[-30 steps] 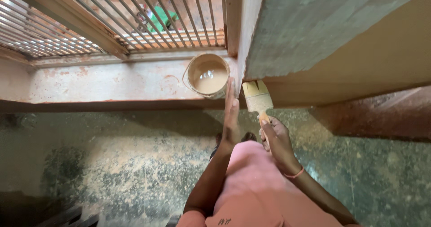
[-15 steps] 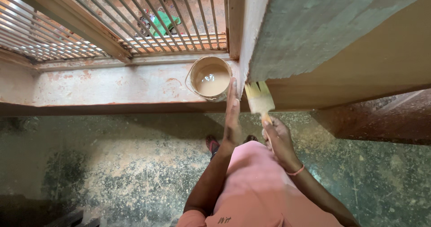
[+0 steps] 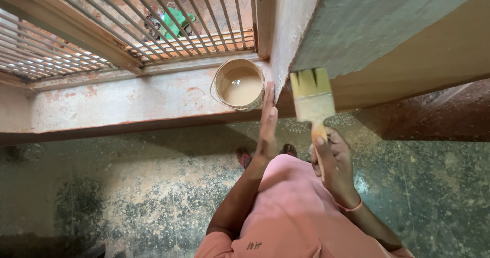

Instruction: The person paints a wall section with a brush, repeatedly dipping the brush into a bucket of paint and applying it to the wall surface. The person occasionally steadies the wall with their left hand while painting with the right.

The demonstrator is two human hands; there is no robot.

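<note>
Right hand [image 3: 334, 163] closed around the handle of a wide paintbrush [image 3: 312, 97], fingers wrapped tight; bristles up, pressed against or just short of the wall [image 3: 377, 23] — contact not clear from this angle. Bristles and ferrule coated in pale tan paint. Left hand [image 3: 267, 125] flat and open, fingers together, holding nothing, edge laid against the wall corner [image 3: 286, 28]. Paint can [image 3: 239, 84] on the window ledge [image 3: 117, 102], just left of the left hand's fingertips, part full of tan paint, wire bail hanging at its left side. Wooden window grille [image 3: 153, 18] above the ledge. Pink garment [image 3: 291, 212] in foreground. Speckled, paint-spattered floor [image 3: 127, 197] below; two sandalled feet [image 3: 245, 158] near the wall base.
</note>
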